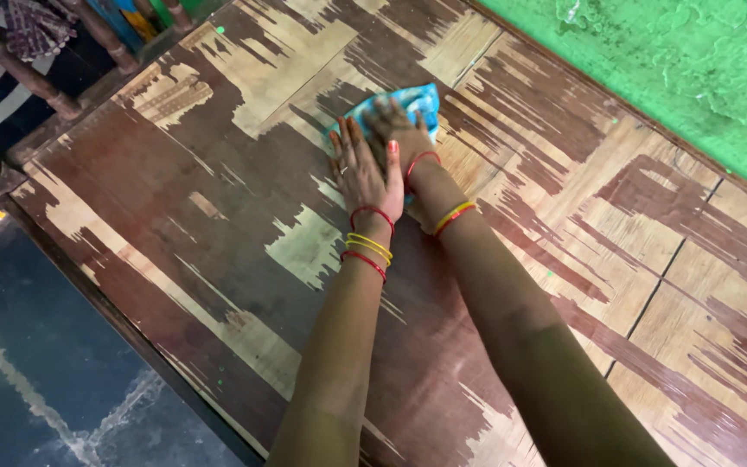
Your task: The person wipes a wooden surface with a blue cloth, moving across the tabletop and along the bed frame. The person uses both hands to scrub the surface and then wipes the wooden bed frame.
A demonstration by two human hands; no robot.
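A light blue cloth [408, 101] lies on a worn brown wooden board [218, 199] with its veneer peeled in pale patches. My right hand [393, 130] presses down on the cloth, fingers spread over it and blurred. My left hand [360, 169] lies flat just to its left, fingers apart, its fingertips touching the cloth's near edge and the board. Both wrists carry red and yellow bangles.
A green painted wall [693, 60] runs along the board's far right side. A dark floor [36, 363] lies beyond the board's left edge. Wooden furniture legs [36, 82] and patterned fabric stand at the upper left corner.
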